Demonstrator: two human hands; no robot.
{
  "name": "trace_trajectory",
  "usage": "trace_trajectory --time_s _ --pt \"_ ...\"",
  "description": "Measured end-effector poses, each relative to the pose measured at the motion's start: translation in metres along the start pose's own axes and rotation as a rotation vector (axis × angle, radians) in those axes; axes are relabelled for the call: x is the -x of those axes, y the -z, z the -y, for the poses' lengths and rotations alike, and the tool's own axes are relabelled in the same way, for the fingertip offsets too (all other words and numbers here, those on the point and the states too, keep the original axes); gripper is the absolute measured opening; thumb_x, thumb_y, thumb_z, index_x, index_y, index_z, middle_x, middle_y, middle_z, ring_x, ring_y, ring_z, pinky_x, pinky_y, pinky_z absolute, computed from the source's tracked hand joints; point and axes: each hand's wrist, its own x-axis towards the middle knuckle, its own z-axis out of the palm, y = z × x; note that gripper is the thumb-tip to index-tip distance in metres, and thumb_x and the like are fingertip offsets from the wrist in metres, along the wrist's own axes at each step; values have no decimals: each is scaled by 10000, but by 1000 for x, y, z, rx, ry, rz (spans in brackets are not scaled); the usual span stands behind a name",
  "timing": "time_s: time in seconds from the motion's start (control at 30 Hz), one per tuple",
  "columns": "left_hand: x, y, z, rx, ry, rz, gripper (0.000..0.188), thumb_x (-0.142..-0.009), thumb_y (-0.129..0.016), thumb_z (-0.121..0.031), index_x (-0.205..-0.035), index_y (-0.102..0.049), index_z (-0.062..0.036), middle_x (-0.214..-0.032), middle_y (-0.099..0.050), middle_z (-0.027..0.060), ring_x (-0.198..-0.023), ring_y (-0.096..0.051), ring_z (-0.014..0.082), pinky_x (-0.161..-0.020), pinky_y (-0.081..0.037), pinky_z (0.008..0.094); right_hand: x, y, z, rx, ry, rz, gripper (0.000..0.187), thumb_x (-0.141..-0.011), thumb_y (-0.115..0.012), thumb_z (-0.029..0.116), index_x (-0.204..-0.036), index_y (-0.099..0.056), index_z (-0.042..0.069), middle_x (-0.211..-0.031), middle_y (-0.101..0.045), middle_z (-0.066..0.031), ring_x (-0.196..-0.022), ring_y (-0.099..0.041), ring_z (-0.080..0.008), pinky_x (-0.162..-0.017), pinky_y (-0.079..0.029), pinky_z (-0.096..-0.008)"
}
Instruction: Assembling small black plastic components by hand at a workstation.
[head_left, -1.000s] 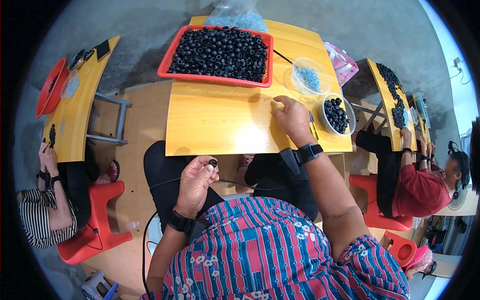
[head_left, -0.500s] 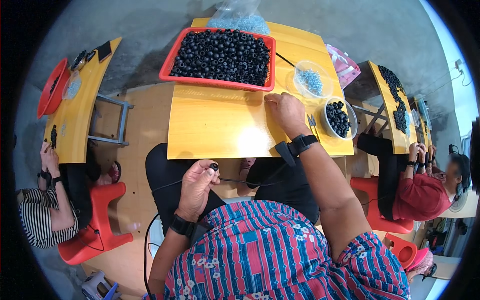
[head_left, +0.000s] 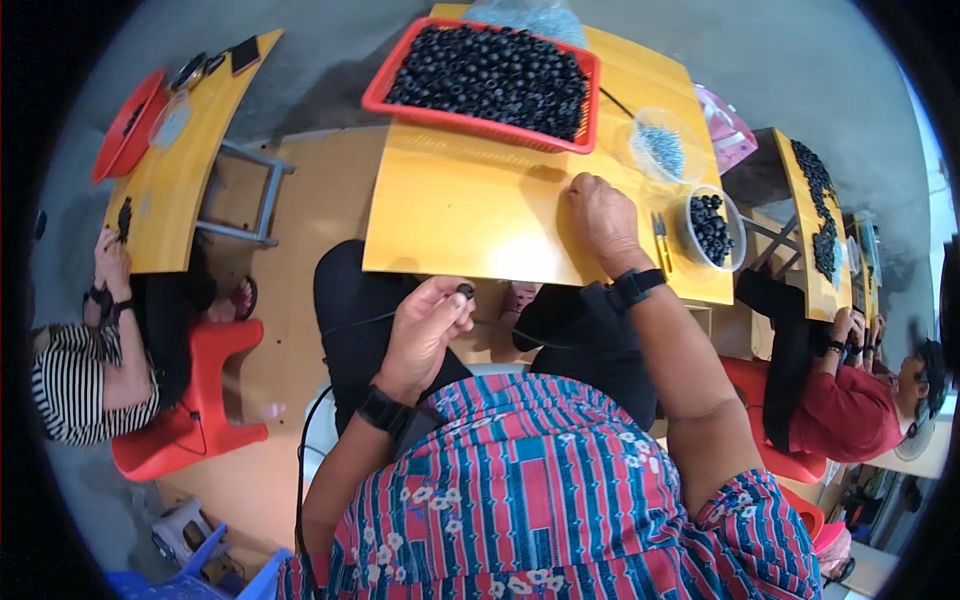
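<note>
My left hand (head_left: 425, 335) is raised over my lap, just off the table's front edge. Its thumb and fingers pinch a small, rounded black bead-like piece (head_left: 465, 291). On the tabletop rests my right hand (head_left: 606, 222), its fingers curled down. Whatever they may hold is hidden. Beside it lie thread snips (head_left: 661, 240) with yellow handles. A clear tub (head_left: 740, 238) of similar black pieces (head_left: 708, 225) stands right of the snips. Farther back, another clear tub (head_left: 641, 172) contains tiny pale-blue pieces (head_left: 662, 150).
A red basket (head_left: 480, 131) heaped with black pieces (head_left: 490, 75) occupies the back of the yellow table (head_left: 450, 215). Behind it sits a plastic bag (head_left: 530, 20). People work at a left table (head_left: 165, 215) and a right table (head_left: 800, 215). A dark cable crosses my lap.
The whole view has shifted, so the table appears higher and farther right. My left hand keeps its pinch on the black piece. My right hand stays on the tabletop, its fingers still curled.
</note>
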Motion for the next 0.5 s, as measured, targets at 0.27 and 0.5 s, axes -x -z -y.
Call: trace_trajectory --time_s 0.27,0.5 --pt "-2 9 6 16 -3 -6 172 -958 -568 -141 -1104 -579 -50 -890 -559 -3 -755 -514 63 -732 -476 237 27 -1 39 -475 175 64 125 -876 -560 144 -898 -553 21 -823 -650 -191 -785 -640 -376 -705 -508 -428" --pt "-10 9 7 -29 -23 -58 145 -944 -590 -147 -1060 -597 -59 -895 -602 -4 -722 -520 43 -693 -463 198 52 24 79 -997 261 485 98 -932 -546 100 -916 -533 4 -737 -533 -27 -679 -532 -95 -611 -470 -260"
